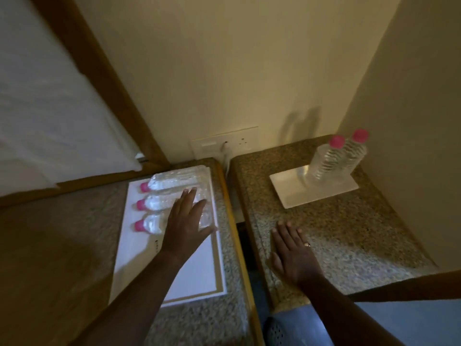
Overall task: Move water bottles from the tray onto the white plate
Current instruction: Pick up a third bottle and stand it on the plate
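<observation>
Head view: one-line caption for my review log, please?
Left hand reaches over three lying bottles on the tray; two bottles stand on the white plate.

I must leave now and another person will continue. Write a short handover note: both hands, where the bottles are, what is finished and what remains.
Left hand: open, fingers spread, over the lying bottles on the tray; it grips nothing yet.
Right hand: open, flat on the right stone counter, empty.
Done: two bottles stand upright on the white plate, at its far right end.
Left: three bottles lie side by side on the tray, pink caps pointing left. Each goes to the plate, which has free space at its near left part.
</observation>
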Motion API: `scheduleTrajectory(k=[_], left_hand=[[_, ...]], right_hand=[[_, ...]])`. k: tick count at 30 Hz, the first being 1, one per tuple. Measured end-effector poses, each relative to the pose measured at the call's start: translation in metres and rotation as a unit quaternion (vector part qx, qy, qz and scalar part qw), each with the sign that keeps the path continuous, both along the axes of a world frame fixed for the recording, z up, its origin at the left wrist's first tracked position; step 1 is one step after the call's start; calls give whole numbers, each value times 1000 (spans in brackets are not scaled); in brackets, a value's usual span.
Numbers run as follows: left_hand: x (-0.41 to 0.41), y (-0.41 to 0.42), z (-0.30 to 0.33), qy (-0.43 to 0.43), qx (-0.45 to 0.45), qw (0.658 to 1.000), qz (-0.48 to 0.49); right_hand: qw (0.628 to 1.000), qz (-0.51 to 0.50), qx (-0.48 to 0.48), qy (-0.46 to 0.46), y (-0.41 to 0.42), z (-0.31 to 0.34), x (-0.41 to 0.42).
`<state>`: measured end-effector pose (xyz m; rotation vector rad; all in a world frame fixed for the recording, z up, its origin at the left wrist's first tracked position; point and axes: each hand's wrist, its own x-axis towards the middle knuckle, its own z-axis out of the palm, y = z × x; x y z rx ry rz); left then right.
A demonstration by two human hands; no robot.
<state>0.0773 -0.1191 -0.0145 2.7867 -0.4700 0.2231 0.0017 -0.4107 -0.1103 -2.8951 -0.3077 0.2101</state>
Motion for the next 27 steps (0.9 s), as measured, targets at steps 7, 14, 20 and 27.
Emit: scheduleTrajectory(k=[7, 14, 20, 27], left_hand=[[-22, 68, -2, 65, 41, 993, 89], [9, 97, 16, 167, 108, 973, 119], [10, 114, 18, 261, 59, 958, 106], [33, 94, 81, 161, -129, 976, 71]], right_hand=[[999, 30, 5, -26, 34, 2, -11], [1000, 24, 1, -12, 37, 3, -11], [1000, 22, 2, -6, 35, -1, -12], [1000, 19, 12, -10, 34, -2, -15]])
